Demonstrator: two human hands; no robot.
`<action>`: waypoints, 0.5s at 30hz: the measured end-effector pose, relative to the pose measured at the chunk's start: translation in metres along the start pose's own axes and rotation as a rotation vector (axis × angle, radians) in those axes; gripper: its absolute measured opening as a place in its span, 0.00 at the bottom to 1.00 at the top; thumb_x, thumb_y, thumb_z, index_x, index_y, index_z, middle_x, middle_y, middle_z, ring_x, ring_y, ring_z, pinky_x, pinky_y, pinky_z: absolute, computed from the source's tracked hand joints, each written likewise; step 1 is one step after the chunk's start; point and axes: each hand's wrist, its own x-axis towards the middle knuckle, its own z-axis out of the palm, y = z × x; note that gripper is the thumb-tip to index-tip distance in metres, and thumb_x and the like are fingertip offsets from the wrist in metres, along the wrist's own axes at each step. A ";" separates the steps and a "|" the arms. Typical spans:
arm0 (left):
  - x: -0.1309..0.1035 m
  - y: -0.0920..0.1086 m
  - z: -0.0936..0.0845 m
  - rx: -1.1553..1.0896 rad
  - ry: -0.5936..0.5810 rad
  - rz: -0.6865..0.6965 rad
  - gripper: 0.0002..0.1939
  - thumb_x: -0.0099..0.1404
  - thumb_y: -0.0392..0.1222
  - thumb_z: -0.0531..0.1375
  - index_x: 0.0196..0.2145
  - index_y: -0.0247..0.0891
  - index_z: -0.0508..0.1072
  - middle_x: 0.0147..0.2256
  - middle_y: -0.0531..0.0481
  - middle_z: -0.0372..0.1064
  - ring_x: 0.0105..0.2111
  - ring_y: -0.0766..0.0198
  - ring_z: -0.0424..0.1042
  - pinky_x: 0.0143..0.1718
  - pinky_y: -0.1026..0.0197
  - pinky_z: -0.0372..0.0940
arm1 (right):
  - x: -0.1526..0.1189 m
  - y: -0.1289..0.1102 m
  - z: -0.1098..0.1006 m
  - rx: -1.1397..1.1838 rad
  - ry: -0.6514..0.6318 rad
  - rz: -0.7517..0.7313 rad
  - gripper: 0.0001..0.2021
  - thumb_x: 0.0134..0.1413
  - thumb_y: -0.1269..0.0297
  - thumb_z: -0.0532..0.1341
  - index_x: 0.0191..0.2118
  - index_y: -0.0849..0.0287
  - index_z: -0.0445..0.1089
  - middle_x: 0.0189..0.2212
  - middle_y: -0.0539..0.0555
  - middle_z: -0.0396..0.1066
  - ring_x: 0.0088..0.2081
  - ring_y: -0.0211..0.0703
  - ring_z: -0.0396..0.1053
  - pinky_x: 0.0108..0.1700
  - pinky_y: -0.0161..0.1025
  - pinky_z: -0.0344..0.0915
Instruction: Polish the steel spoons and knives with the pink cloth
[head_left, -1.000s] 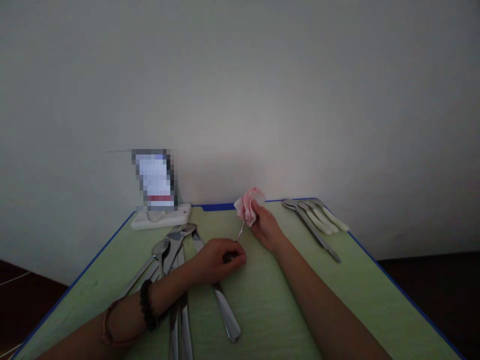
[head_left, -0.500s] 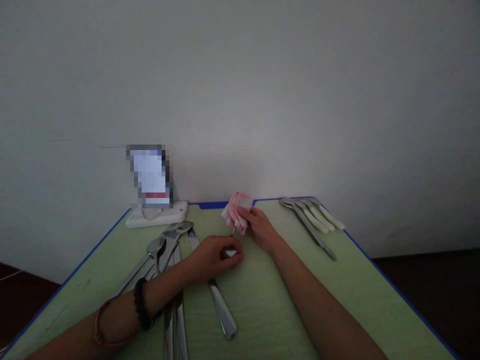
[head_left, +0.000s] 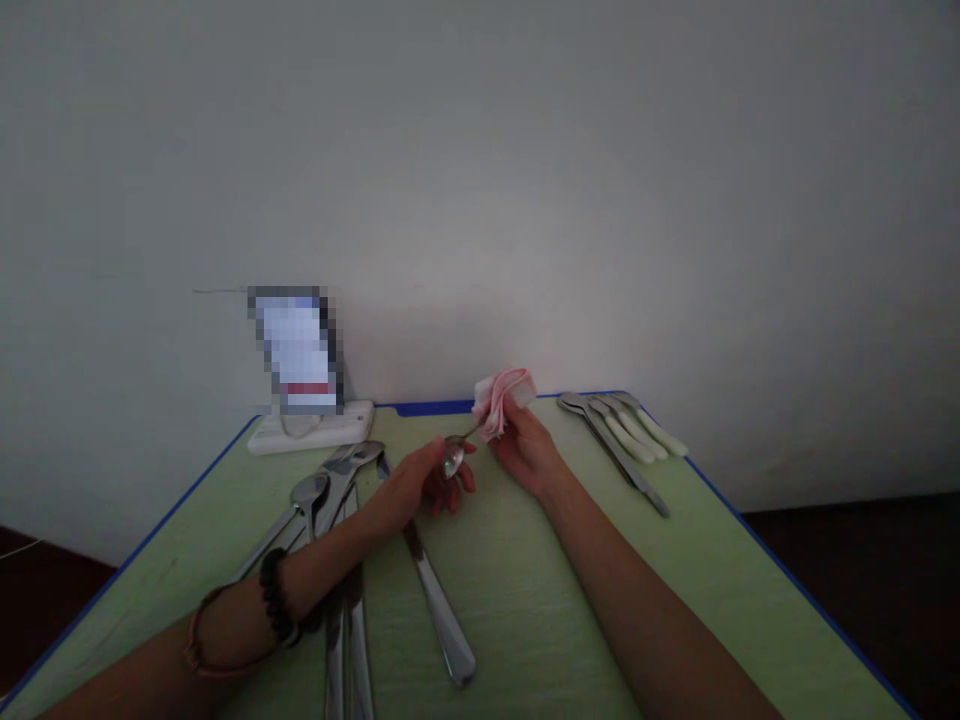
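Near the middle of the view, my left hand (head_left: 424, 487) holds a metal spoon (head_left: 454, 457) by its bowl end, thumb beside the bowl and the other fingers beneath. My right hand (head_left: 525, 445) is closed on a pink and white cloth (head_left: 501, 402), which wraps the spoon's handle; only a short piece of the handle shows between cloth and bowl. Both hands are above the table. Under and beside my left forearm lie several metal spoons and other utensils (head_left: 309, 490), partly hidden by the arm. One long metal handle (head_left: 442, 615) points toward the front.
The green table (head_left: 525, 610) has a blue edge and stands against a grey wall. At its back left, a blurred phone (head_left: 300, 350) leans above a white base (head_left: 311, 430). Toward the back right lie metal utensils (head_left: 619, 460) and several with pale handles (head_left: 634, 437).
My left hand has moved up and turned, so the spoon's bowl now shows. My right hand and the cloth have shifted slightly right and up.
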 end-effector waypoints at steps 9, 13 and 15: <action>-0.003 0.003 -0.001 0.183 -0.051 -0.022 0.27 0.62 0.60 0.49 0.38 0.32 0.72 0.23 0.51 0.67 0.19 0.69 0.61 0.20 0.67 0.55 | -0.007 0.002 0.006 -0.148 -0.097 0.015 0.17 0.42 0.49 0.65 0.29 0.58 0.70 0.24 0.49 0.70 0.26 0.36 0.64 0.33 0.36 0.61; -0.004 0.002 0.001 0.311 0.035 -0.026 0.25 0.64 0.59 0.45 0.33 0.33 0.69 0.22 0.53 0.65 0.17 0.71 0.56 0.16 0.68 0.51 | -0.006 0.009 0.004 -0.356 -0.222 0.094 0.17 0.36 0.53 0.69 0.29 0.61 0.71 0.23 0.50 0.70 0.24 0.37 0.63 0.30 0.35 0.59; -0.004 0.001 0.003 0.373 0.066 -0.024 0.26 0.65 0.58 0.44 0.30 0.34 0.68 0.22 0.54 0.63 0.16 0.71 0.54 0.17 0.67 0.49 | -0.004 0.011 0.001 -0.403 -0.230 0.097 0.16 0.35 0.55 0.69 0.29 0.62 0.71 0.24 0.51 0.71 0.26 0.37 0.64 0.31 0.35 0.60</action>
